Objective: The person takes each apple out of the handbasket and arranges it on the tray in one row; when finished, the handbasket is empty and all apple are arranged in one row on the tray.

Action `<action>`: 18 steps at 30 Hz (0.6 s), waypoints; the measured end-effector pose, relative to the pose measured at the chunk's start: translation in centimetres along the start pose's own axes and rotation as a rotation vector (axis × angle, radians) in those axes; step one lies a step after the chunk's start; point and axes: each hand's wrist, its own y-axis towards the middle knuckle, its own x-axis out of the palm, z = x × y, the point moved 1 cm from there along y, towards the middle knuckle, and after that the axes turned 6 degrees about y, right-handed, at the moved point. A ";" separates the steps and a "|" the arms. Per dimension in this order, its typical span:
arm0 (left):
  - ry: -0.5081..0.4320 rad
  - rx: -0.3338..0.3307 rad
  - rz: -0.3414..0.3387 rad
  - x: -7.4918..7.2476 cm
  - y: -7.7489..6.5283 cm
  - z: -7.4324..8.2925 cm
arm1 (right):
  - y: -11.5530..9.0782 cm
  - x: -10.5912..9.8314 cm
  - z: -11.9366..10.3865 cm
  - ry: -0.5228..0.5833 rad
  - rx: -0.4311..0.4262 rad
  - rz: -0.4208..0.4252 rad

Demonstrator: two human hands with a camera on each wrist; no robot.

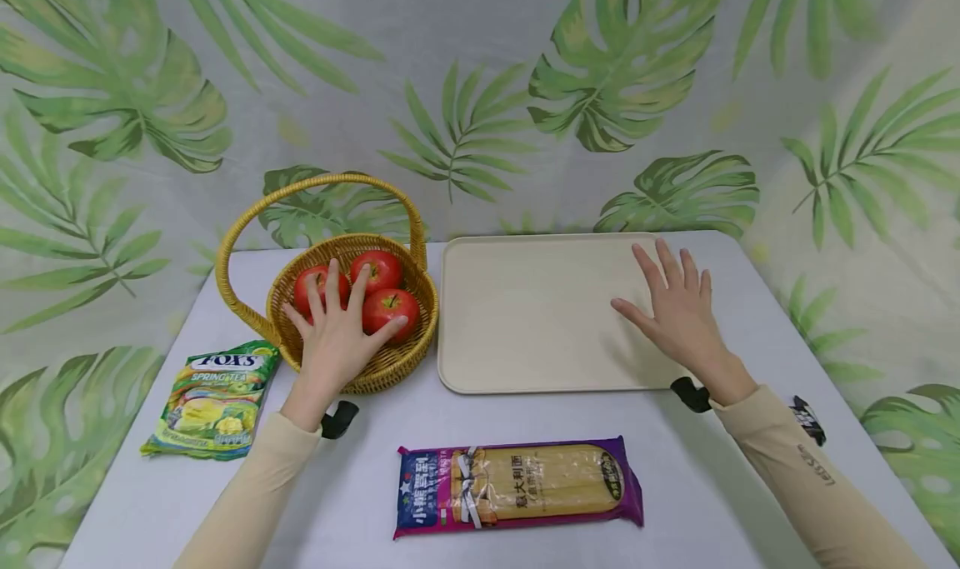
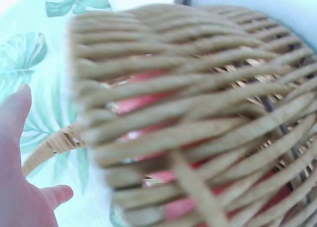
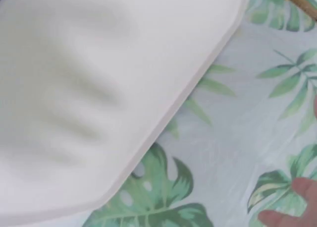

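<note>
Three red apples [image 1: 390, 311] lie in a yellow wicker basket [image 1: 397, 369] with a tall arched handle. Above the basket, fingers spread, is my left hand [image 1: 333, 340]; it grips nothing. In the left wrist view the woven side of the basket [image 2: 198, 103] fills most of the picture, and red shows through the gaps. My right hand [image 1: 681, 315] hovers over the right end of a beige tray [image 1: 525, 319], its fingers straight and holding nothing. The right wrist view shows the tray [image 3: 148, 78] with a hand's shadow on it.
A green candy bag [image 1: 217, 402] lies left of the basket. In front of the tray lies a purple-edged pasta package [image 1: 521, 486]. Beside the right forearm is a small black wrapped item [image 1: 808, 419]. A leaf-patterned cloth hangs behind the white table [image 1: 352, 502].
</note>
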 end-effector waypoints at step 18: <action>-0.579 0.046 0.132 -3.5 -6.7 -2.8 | 5.0 2.9 -10.6 0.753 -0.293 -0.218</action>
